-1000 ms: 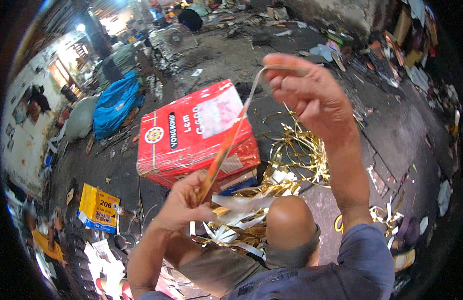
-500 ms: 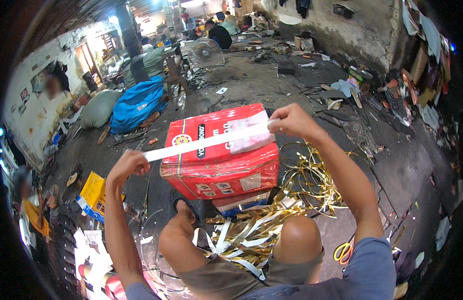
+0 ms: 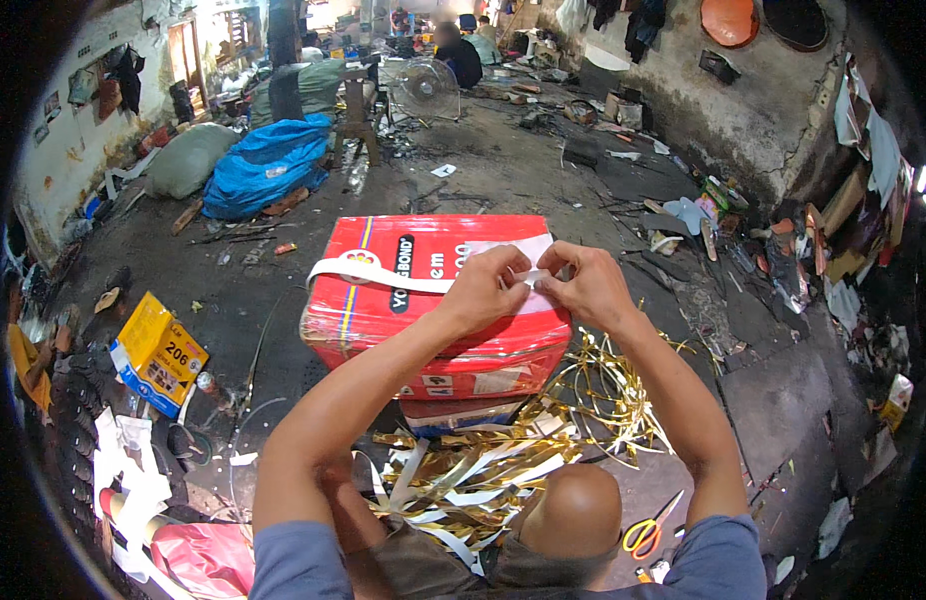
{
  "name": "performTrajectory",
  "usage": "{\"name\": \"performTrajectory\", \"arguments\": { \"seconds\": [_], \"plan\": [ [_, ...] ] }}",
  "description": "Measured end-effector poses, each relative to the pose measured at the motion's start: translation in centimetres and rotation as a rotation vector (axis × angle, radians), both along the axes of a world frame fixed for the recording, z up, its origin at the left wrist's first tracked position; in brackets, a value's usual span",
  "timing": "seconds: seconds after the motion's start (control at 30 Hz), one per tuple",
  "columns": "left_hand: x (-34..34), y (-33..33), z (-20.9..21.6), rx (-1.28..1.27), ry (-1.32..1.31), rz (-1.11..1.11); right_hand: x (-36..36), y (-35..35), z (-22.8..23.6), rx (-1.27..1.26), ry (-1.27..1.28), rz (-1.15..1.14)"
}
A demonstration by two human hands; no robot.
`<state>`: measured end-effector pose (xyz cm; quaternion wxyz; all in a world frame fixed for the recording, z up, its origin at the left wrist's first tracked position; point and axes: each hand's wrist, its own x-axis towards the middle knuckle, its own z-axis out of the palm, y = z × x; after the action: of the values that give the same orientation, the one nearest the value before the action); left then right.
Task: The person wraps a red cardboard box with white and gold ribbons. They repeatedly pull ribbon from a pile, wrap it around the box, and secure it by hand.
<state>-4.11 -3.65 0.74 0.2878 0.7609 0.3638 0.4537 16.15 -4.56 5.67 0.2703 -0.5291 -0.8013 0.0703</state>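
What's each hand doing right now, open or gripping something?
Left hand: closed, pinching the white strip.
Right hand: closed, pinching the same strip's end, above the red box.

Both bare forearms rise from the lower edge and converge ahead of the chest. The left hand (image 3: 488, 290) and right hand (image 3: 583, 288) meet fingertip to fingertip, each closed in a pinch grip (thumbs against forefingers), knuckles up. A bent knee (image 3: 578, 515) shows between the elbows.
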Motion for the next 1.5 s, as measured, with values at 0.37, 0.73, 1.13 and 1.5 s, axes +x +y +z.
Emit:
{"name": "performTrajectory", "arguments": {
  "seconds": [0.37, 0.73, 1.13, 1.5],
  "plan": [
    [0.5, 0.4, -1.6, 0.201, 0.041, 0.053, 2.2, -0.6, 0.0, 0.308, -0.333, 0.280],
    [0.3, 1.5, -1.7, 0.044, -0.041, 0.009, 2.9, 0.6, 0.4, 0.103, -0.109, 0.346],
    [0.9, 2.1, -1.4, -0.001, -0.012, 0.102, 0.7, 1.9, -5.8, -0.365, 0.888, -0.004],
    [0.3, 4.6, 0.3, 0.268, 0.204, -0.169, 0.8, 1.5, -5.7, -0.170, 0.759, -0.102]
  ]
}}
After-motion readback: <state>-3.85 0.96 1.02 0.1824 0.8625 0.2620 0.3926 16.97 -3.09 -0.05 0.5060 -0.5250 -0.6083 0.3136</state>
